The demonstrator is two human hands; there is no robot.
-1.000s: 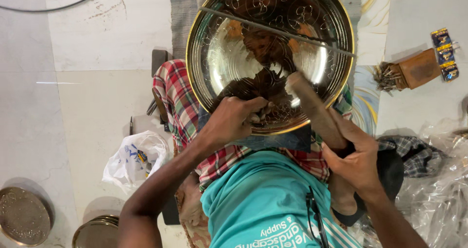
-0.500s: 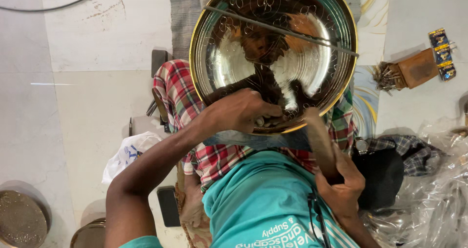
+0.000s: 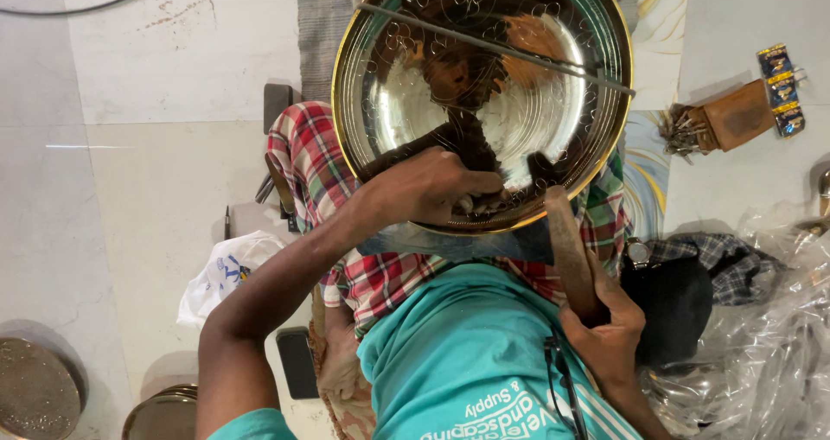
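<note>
Plate (image 3: pixel 484 86), big shiny brass one, sits on our lap (checked cloth (image 3: pixel 307 159) under). L hand (image 3: pixel 428 185) clenched at its near rim; R hand (image 3: pixel 605 328) grips wooden handle (image 3: pixel 571 250), long axis pointing up twd plate.

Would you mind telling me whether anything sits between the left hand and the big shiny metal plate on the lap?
Nothing visible does. The left hand already rests on the metal plate near its lower rim, while the right hand grips a wooden-handled tool just below that rim.
</note>
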